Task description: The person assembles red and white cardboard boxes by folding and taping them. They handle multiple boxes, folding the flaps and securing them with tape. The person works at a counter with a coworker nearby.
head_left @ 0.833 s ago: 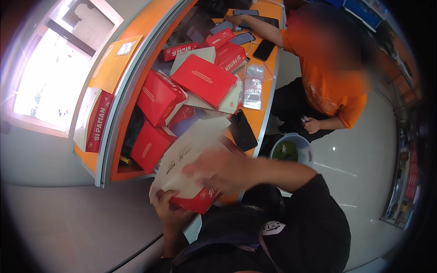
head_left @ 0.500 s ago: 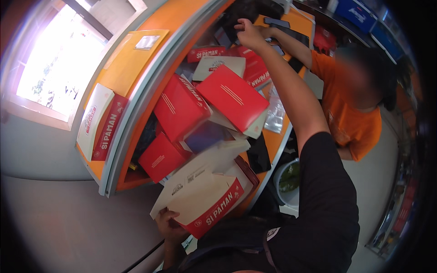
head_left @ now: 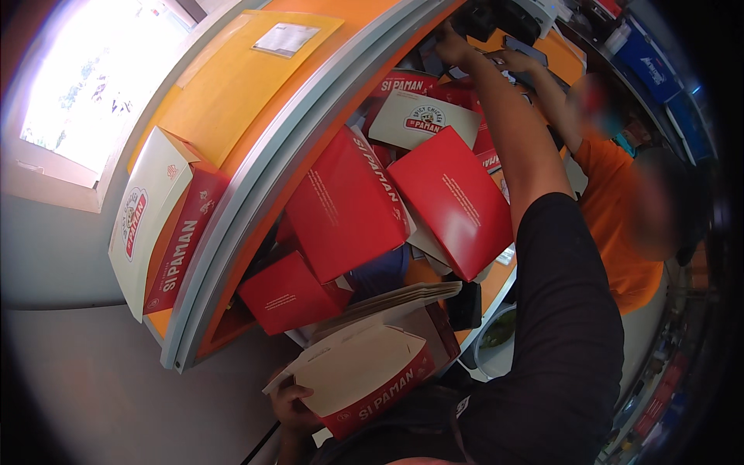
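Low in the head view, my left hand (head_left: 291,401) grips the left corner of a red and cream cardboard food box (head_left: 364,364), its thumb over the edge. The box's cream flap faces up, and a stack of cream card (head_left: 403,298) lies just beyond it. My right arm stretches across the counter to its far end. There my right hand (head_left: 453,46) is near dark objects; its fingers are in shadow, so their grip is unclear. Between my hands lie several folded red boxes, among them a big red one (head_left: 349,205) and another (head_left: 453,201) to its right.
A raised orange ledge with a metal edge (head_left: 256,186) runs along the left, bearing a yellow envelope (head_left: 225,85) and a food box (head_left: 167,225). Someone in an orange shirt (head_left: 620,225) stands at right, one hand (head_left: 515,60) near mine. A pale bucket (head_left: 496,349) stands below the counter.
The view has shifted closer to the counter. My right hand has reached farther to the far end and lower. My left hand still holds the box, which has tilted slightly.
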The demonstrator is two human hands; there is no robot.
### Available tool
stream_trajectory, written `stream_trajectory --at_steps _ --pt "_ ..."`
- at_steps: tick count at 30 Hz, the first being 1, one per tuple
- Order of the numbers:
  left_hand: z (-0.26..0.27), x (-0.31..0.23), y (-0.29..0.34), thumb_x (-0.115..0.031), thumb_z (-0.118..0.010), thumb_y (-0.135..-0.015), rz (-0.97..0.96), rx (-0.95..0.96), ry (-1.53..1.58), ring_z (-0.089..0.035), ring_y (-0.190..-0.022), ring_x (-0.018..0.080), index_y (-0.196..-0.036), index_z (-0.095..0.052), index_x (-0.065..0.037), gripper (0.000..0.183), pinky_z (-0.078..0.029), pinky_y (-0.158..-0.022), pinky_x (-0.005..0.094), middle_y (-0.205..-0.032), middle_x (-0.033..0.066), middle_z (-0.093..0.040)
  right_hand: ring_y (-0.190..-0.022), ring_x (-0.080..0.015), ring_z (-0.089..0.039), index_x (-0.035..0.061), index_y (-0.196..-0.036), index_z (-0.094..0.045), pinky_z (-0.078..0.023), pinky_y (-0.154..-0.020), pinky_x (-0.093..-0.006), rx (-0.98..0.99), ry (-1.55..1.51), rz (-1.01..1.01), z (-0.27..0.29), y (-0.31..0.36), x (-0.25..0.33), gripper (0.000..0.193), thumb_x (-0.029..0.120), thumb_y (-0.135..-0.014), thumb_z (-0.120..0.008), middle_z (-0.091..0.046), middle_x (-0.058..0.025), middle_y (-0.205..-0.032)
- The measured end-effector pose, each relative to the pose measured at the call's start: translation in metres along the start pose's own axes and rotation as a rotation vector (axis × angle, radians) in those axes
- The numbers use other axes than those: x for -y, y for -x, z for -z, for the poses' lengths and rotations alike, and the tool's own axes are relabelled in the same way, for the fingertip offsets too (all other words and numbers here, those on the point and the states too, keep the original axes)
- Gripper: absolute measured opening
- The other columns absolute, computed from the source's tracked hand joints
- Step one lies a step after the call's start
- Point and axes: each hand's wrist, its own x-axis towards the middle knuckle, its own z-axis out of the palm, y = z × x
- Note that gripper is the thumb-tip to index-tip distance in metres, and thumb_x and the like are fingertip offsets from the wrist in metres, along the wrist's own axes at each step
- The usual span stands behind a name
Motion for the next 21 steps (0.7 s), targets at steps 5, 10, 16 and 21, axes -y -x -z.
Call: stream_trajectory --at_steps 5,10,16,21 --pt "-0.007 0.001 0.012 -0.037 -0.105 -0.058 0.062 -0.058 -0.072 -0.059 -0.126 0.0359 -0.107 -0.056 -0.011 0.074 -0.054 -0.098 0.0458 -0.134 0.0239 -0.056 -0.141 -0.0395 -0.052 -0.0078 -0.161 -0.013 -0.043 -0.115 -0.0403 0.082 0.147 -0.077 -0.007 0.006 0.042 0.09 0.006 -0.085 -0.06 -0.047 -0.0339 -0.153" --pt "-0.006 0.009 0.008 -0.035 -0.105 -0.057 0.07 -0.026 -0.018 -0.059 -0.126 0.0354 -0.107 -0.056 -0.011 0.075 -0.054 -0.098 0.045 -0.134 0.0232 -0.055 -0.137 -0.0401 -0.055 -0.0155 -0.159 0.0 -0.045 -0.113 -0.0409 0.128 0.508 -0.092 -0.005 -0.002 0.003 0.095 0.017 -0.091 -0.058 -0.052 -0.0331 -0.149" --pt "-0.001 0.019 -0.001 -0.034 -0.106 -0.056 0.083 0.012 0.054 -0.062 -0.122 0.0344 -0.108 -0.056 -0.011 0.076 -0.056 -0.094 0.044 -0.133 0.0225 -0.055 -0.132 -0.0393 -0.06 -0.021 -0.154 -0.011 -0.046 -0.112 -0.0403 0.374 0.688 -0.197 0.007 -0.009 -0.069 0.083 0.018 -0.094 -0.053 -0.057 -0.0335 -0.143" --pt "-0.008 0.005 0.001 -0.033 -0.106 -0.056 0.076 0.013 -0.028 -0.064 -0.119 0.033 -0.108 -0.056 -0.01 0.076 -0.057 -0.093 0.0433 -0.132 0.0217 -0.056 -0.116 -0.0411 -0.068 -0.0081 -0.118 -0.06 -0.051 -0.104 -0.0442 0.52 0.886 0.05 -0.005 -0.009 -0.001 0.039 0.017 -0.089 -0.055 -0.069 -0.0306 -0.12"
